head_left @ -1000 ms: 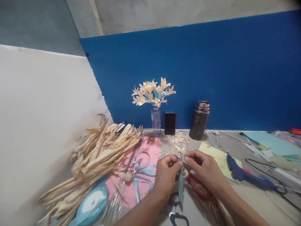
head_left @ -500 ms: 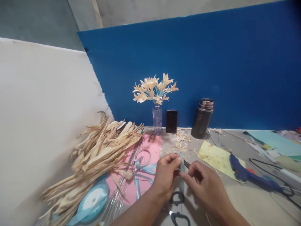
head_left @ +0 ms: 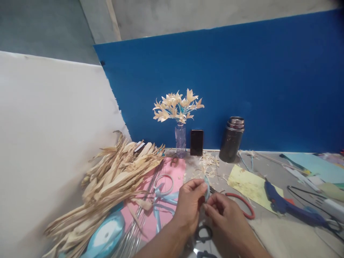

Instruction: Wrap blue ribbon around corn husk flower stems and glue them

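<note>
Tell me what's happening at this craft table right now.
A person is working a strip of light blue ribbon between both hands: the left hand pinches it near the top and the right hand grips it just below. Black-handled scissors lie under the hands. A pile of dried husks sits to the left, a blue glue gun to the right, and a vase of handmade flowers stands against the blue board.

The grey desk (head_left: pixel 285 233) carried a heap of dried husks (head_left: pixel 113 182), a pink sheet (head_left: pixel 172 172), a yellow sheet (head_left: pixel 248 184), a blue glue gun (head_left: pixel 279 202), a dark flask (head_left: pixel 231 139) and a small vase (head_left: pixel 180 139).
</note>
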`<state>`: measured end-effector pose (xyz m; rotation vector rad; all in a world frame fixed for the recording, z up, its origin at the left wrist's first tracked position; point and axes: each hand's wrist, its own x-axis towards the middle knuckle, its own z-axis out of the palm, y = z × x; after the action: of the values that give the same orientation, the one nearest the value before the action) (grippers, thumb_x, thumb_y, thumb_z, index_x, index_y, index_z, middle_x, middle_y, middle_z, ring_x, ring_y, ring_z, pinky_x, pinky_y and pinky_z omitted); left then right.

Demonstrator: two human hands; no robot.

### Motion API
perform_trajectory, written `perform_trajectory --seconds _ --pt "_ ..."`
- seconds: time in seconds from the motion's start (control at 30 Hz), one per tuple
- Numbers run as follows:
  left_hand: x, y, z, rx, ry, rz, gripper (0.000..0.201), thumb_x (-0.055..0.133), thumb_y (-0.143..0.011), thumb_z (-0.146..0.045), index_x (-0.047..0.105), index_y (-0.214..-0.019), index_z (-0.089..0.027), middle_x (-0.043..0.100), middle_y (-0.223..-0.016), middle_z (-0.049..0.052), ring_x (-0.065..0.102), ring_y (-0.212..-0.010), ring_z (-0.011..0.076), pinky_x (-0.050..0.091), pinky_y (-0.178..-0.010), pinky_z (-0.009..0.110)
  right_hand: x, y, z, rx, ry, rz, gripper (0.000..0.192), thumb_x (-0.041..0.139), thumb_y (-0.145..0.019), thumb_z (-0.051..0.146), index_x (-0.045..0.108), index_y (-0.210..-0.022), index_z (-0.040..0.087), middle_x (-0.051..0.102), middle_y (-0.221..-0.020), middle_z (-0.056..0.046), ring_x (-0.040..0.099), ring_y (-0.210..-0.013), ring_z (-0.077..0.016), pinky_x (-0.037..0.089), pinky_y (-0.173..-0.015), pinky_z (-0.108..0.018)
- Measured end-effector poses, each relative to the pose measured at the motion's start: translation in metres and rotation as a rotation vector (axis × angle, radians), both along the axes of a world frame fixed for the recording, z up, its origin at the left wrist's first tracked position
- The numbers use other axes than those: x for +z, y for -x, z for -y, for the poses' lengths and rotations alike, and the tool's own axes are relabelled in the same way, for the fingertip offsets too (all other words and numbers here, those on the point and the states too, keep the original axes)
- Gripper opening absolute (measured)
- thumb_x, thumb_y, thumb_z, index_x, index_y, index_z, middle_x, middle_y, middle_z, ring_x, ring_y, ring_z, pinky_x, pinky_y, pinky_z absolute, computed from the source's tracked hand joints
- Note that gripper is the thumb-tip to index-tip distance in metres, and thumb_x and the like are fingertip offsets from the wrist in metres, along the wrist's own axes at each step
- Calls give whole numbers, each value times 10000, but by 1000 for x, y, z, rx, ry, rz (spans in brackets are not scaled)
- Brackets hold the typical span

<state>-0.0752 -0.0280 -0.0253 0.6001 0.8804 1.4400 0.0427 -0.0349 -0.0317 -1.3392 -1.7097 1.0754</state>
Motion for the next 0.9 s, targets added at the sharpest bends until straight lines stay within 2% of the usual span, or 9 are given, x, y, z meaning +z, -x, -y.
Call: perform_trajectory --seconds 0.17,0.3,0.5,0.6,0.7,0.8,0.9 --pt "1 1 -1 19 -18 -180 199 812 -621 -246 670 -700 -132 554 -622 -18 426 -554 80 334 -559 223 7 -3 -1 24 190 -187 263 597 -719 457 493 -645 226 504 -444 62 465 -400 -106 326 -433 -225" --pt "1 4 -4 11 -6 -182 226 804 -631 -291 645 -682 -139 534 -603 -25 420 -539 81 327 -548 224 7 -11 -4 -22 258 -248 324 646 -727 501 514 -653 215 542 -421 48 448 -350 -86 289 -382 -192" --pt "4 5 -3 -37 5 -220 225 791 -620 -294 640 -679 -138 524 -604 -27 439 -544 90 350 -560 233 5 -17 -8 -90 230 -376 289 666 -754 448 554 -664 197 572 -472 43 460 -367 -74 333 -385 -173" --pt "7 4 -1 -54 12 -271 200 779 -607 -268 634 -655 -138 527 -593 -27 436 -542 91 357 -562 233 10 -18 -10 -98 248 -387 312 689 -731 464 553 -643 197 560 -450 44 438 -344 -74 306 -365 -180" --pt "8 4 0 -65 17 -305 180 776 -602 -242 640 -649 -133 535 -588 -28 418 -536 81 342 -558 225 18 -24 -14 -93 261 -420 353 727 -708 493 555 -636 193 577 -468 32 469 -374 -84 356 -395 -194" --pt "6 4 -1 -55 42 -259 199 785 -603 -251 641 -675 -133 541 -606 -28 430 -543 80 346 -564 223 25 -31 -17 -148 224 -473 374 741 -716 515 563 -653 193 583 -491 33 472 -408 -84 378 -418 -195" --pt "3 5 -3 -54 61 -206 243 801 -607 -294 646 -701 -131 561 -625 -13 458 -545 92 360 -562 234 25 -33 -13 -136 177 -451 355 725 -750 504 569 -669 195 587 -496 34 489 -431 -88 404 -445 -194"
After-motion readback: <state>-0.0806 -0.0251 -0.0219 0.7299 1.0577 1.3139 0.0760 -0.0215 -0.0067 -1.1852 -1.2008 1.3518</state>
